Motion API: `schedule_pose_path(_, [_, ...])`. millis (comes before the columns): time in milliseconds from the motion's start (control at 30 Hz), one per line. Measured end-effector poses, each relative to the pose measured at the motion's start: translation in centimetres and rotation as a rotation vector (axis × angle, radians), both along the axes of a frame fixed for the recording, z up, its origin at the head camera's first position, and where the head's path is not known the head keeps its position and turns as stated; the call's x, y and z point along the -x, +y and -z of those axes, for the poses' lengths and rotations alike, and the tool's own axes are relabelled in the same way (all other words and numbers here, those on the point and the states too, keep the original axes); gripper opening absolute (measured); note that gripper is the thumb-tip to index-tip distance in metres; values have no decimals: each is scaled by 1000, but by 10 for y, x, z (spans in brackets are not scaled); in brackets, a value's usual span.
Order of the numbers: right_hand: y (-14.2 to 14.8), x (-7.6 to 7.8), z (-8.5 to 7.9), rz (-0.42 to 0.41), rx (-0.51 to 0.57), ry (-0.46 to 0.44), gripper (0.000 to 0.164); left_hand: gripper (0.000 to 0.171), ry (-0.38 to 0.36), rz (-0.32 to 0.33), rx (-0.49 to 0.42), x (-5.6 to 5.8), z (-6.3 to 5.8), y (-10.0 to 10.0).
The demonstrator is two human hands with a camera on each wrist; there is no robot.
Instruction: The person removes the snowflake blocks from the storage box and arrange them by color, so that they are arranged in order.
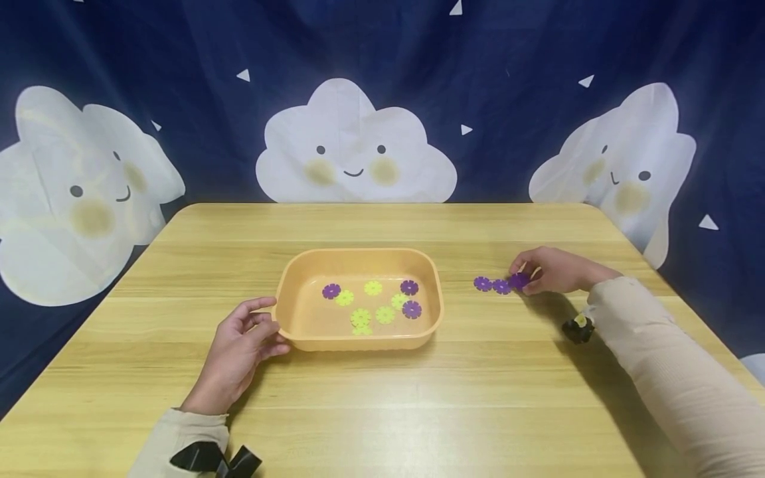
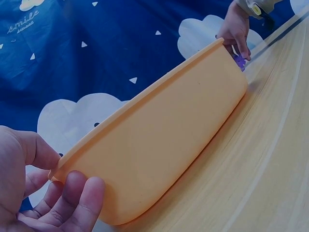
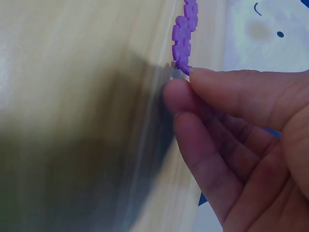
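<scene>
Right of the tray point(image 1: 358, 344), my right hand point(image 1: 562, 269) pinches a purple disc point(image 1: 517, 282), best held lightly at its edge; my left hand point(image 1: 236, 352) clasps the tray's left end.

Only text we can make out is pale "smile" lettering point(image 2: 20, 22) on the blue backdrop point(image 2: 113, 58), plus a smaller "sweet" point(image 2: 25, 25) (we think) underneath.

One surface point(image 1: 358, 425) carries one orange basin point(image 1: 358, 343). In it lie six visible yellow discs point(image 1: 385, 315) and three purple discs point(image 1: 412, 309); three more purple discs show outside, making twelve discs altogether. There are one left hand point(image 1: 239, 350), one right hand point(image 1: 558, 269) and two sleeves point(image 1: 675, 358).
</scene>
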State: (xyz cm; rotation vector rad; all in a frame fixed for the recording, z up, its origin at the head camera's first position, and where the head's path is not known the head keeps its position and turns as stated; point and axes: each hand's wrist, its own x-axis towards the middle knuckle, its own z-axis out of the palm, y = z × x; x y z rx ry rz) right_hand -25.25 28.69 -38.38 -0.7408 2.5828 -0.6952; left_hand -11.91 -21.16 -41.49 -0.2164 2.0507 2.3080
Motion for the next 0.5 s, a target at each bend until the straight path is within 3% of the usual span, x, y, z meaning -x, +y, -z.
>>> schedule_pose_path(333, [2, -2, 4, 43, -48, -61, 30, 42, 5, 0, 3, 0, 0, 0])
schedule_pose_path(500, [0, -4, 5, 92, -18, -157, 31, 41, 9, 1, -1, 0, 1, 0])
